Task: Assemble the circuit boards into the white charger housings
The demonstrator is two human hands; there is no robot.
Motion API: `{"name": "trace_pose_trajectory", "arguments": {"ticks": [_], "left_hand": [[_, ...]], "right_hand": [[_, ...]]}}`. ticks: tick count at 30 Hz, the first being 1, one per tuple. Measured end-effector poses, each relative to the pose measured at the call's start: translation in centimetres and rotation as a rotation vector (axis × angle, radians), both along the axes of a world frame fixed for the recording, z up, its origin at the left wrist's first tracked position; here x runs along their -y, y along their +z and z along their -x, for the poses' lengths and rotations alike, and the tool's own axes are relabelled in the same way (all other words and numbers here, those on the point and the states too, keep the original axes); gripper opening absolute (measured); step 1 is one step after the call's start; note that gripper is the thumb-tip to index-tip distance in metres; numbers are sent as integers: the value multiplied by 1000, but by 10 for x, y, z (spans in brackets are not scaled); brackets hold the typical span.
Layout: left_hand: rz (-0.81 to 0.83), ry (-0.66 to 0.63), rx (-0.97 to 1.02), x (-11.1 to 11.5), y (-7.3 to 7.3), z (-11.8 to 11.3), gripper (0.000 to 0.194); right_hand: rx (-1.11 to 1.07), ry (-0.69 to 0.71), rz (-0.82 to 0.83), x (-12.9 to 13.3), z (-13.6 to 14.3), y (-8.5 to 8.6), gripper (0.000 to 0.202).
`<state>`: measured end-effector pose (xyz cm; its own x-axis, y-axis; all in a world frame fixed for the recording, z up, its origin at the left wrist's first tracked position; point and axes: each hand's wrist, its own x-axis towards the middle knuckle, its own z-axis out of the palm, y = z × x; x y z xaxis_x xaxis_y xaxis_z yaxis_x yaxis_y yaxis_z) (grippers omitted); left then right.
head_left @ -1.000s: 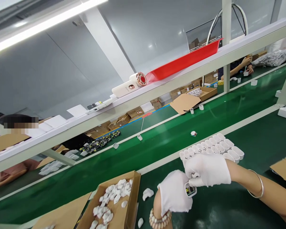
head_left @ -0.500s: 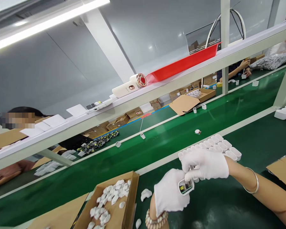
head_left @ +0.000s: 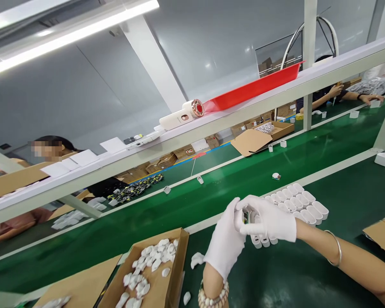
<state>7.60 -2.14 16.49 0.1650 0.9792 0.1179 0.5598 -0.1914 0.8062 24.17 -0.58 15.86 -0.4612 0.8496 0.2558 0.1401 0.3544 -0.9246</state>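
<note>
White gloves cover both of my hands. My left hand [head_left: 226,239] is closed on a white housing with a circuit board [head_left: 245,216] inside, mostly hidden by the fingers. From the right, my right hand [head_left: 266,219] wraps its fingers and thumb round the same piece, touching the left fingertips. Rows of white oval housings [head_left: 297,202] stand on the green table just behind and beside my right hand. A loose white piece [head_left: 197,259] lies left of my left wrist.
A cardboard box [head_left: 179,265] of small white parts sits at the lower left. The green conveyor belt [head_left: 231,184] carries a few white pieces. Above runs a shelf [head_left: 218,117] with a white device [head_left: 181,116] and a red tray [head_left: 256,90]. Other people sit beyond the belt.
My left hand has turned upright and risen, tilting the housing so its open face is mostly covered. My right hand has shifted slightly left and down around it. The view has shifted slightly.
</note>
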Motion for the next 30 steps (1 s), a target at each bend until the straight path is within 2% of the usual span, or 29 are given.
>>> {"name": "trace_pose_trajectory", "arguments": {"ticks": [4, 7, 13, 17, 21, 24, 27, 30], "left_hand": [[-40, 80, -5, 3, 0, 13, 62], [-88, 85, 4, 6, 6, 19, 54], [-98, 46, 37, 9, 5, 28, 54], [-105, 48, -4, 11, 3, 35, 51], [-68, 39, -55, 12, 6, 40, 47], [-22, 21, -146, 10, 7, 44, 41], [109, -20, -313, 4, 6, 48, 38], [273, -74, -466, -3, 0, 50, 43]], "right_hand": [[-390, 134, 427, -18, 1, -1, 48], [-611, 203, 681, -22, 5, -2, 43], [-765, 247, 844, -28, 10, -10, 34], [-757, 219, 829, -32, 8, -10, 34], [-597, 155, 675, -40, 10, -11, 36], [-521, 48, 557, -60, 9, -10, 31], [-417, -80, 427, -84, 5, -6, 27], [-295, -146, 352, -97, 3, -2, 29]]}}
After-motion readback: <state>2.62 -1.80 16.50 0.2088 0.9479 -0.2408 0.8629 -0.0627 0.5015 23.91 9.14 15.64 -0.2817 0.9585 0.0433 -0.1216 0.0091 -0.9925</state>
